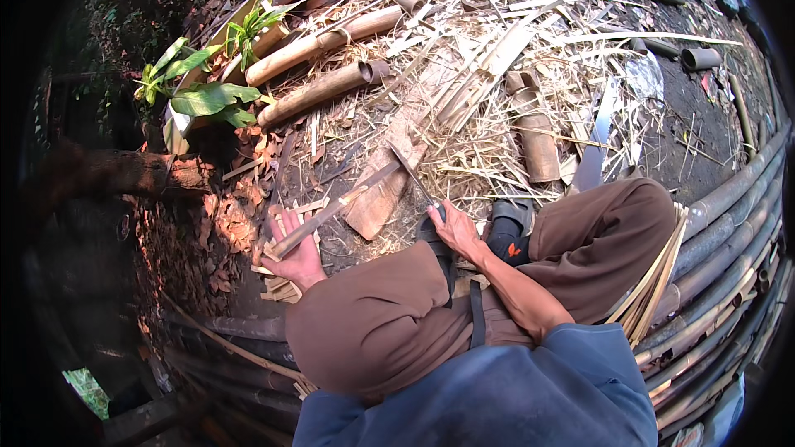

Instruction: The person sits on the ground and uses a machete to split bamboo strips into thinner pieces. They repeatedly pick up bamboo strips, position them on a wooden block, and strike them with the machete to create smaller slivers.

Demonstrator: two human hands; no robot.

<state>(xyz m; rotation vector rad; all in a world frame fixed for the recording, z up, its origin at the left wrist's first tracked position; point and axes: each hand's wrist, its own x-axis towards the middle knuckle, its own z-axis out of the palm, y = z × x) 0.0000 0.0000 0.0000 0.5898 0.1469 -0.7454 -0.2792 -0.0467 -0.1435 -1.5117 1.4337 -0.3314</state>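
Observation:
My left hand (300,260), out past my left knee, holds one end of a bamboo strip (331,210) across the palm, with the fingers fairly straight behind it. The strip slants up to the right over a wooden board (377,205). In front of my lap, my right hand (458,230) is closed around the handle of a knife. Its narrow blade (412,172) points up and left, and its tip meets or overlaps the strip's far end. Whether the blade is cutting into the strip, I cannot tell. Short split pieces (281,288) lie beneath my left hand.
Shavings and split strips (476,149) cover the ground ahead. A handsaw (598,136) leans right of a short bamboo section (538,147). Thick bamboo poles (327,91) lie at the upper left by a leafy plant (203,99). More poles (720,223) are stacked at the right.

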